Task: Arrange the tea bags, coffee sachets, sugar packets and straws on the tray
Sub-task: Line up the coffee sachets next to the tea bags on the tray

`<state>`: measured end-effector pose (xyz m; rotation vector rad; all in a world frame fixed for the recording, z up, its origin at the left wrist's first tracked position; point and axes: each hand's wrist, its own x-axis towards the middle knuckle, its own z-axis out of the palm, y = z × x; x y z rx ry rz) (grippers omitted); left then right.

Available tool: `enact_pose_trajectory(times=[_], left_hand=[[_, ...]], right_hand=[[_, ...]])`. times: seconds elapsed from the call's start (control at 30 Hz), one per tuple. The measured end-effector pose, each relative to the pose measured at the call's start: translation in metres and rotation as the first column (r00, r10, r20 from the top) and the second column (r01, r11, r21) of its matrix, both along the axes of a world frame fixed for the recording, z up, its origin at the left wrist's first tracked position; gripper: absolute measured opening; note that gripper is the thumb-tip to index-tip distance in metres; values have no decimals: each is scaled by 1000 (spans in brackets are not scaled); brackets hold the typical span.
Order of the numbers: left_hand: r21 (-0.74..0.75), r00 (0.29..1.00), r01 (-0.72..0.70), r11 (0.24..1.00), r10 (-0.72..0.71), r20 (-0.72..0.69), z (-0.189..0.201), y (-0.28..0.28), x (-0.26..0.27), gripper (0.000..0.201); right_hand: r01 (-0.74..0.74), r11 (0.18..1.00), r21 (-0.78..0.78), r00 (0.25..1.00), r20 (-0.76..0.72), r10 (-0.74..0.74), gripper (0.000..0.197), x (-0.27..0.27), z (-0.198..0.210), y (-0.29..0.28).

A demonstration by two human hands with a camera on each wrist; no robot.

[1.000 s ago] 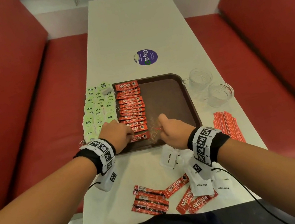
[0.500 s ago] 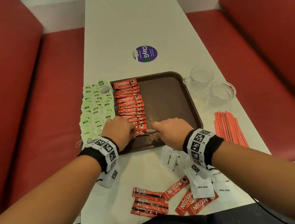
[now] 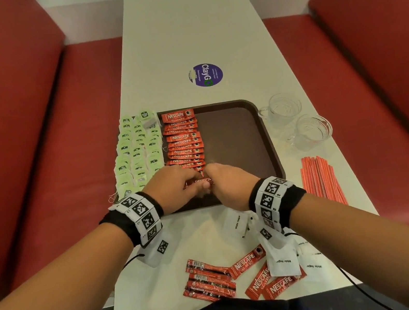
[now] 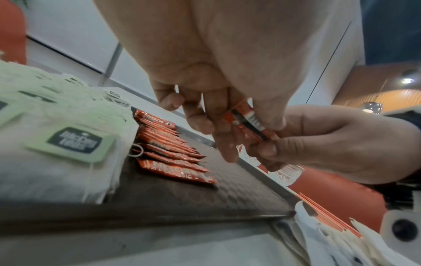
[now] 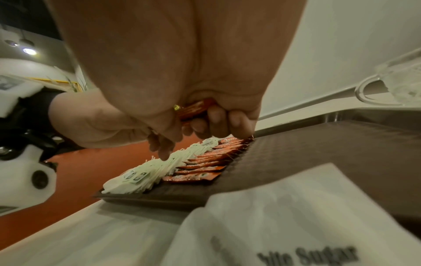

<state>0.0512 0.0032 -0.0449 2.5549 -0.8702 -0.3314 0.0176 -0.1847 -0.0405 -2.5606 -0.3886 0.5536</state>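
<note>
A brown tray (image 3: 237, 132) carries rows of green-tagged tea bags (image 3: 138, 155) on its left and a column of red coffee sachets (image 3: 184, 142) beside them. Over the tray's near end, my left hand (image 3: 176, 187) and right hand (image 3: 227, 181) meet and both pinch one red coffee sachet (image 4: 248, 124) just above the column's near end (image 4: 177, 171). More coffee sachets (image 3: 236, 277) and white sugar packets (image 3: 282, 261) lie loose on the table near me. Red straws (image 3: 321, 178) lie right of the tray.
Two empty glass cups (image 3: 298, 121) stand right of the tray's far half. A round purple sticker (image 3: 206, 74) marks the white table (image 3: 188, 21) beyond the tray. Red bench seats (image 3: 34, 157) flank the table on both sides.
My right hand has moved left to meet the left hand. Both now hold one sachet just above the near end of the column.
</note>
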Motion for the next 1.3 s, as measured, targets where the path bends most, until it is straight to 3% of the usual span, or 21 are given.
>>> enact_pose_trajectory(times=[0.1, 0.2, 0.33, 0.4, 0.5, 0.6, 0.87, 1.1, 1.3], left_hand=[[-23, 1000, 7, 1000, -7, -1, 1, 7, -6, 33], [-26, 1000, -21, 999, 21, -16, -4, 14, -8, 19], [268, 997, -70, 961, 63, 36, -14, 22, -5, 22], [375, 996, -79, 924, 55, 72, -20, 22, -4, 24], [438, 990, -101, 894, 47, 133, -22, 16, -3, 26], [436, 978, -124, 891, 34, 208, -22, 9, -1, 24], [444, 991, -85, 892, 31, 128, -22, -8, -1, 19], [393, 984, -117, 912, 55, 167, -13, -11, -5, 19], [257, 983, 52, 965, -95, 157, -4, -6, -46, 22]], right_hand=[[-4, 1000, 22, 1000, 16, 3, 17, -4, -4, 4], [-14, 999, 48, 1000, 27, 13, 35, -11, -6, 2], [-54, 999, -6, 997, 61, 54, 54, -21, -5, -14], [-167, 977, -129, 985, 21, 171, 48, -30, -4, -19], [-340, 907, -248, 938, -155, 309, 37, -48, 0, -17], [-421, 857, -298, 901, -247, 357, 35, -62, 4, -12], [-493, 777, -392, 868, -278, 410, 36, -80, -7, -12], [-466, 793, -393, 884, -240, 401, 24, -83, -10, -8], [-426, 848, -315, 905, -161, 394, 16, -81, -12, -7]])
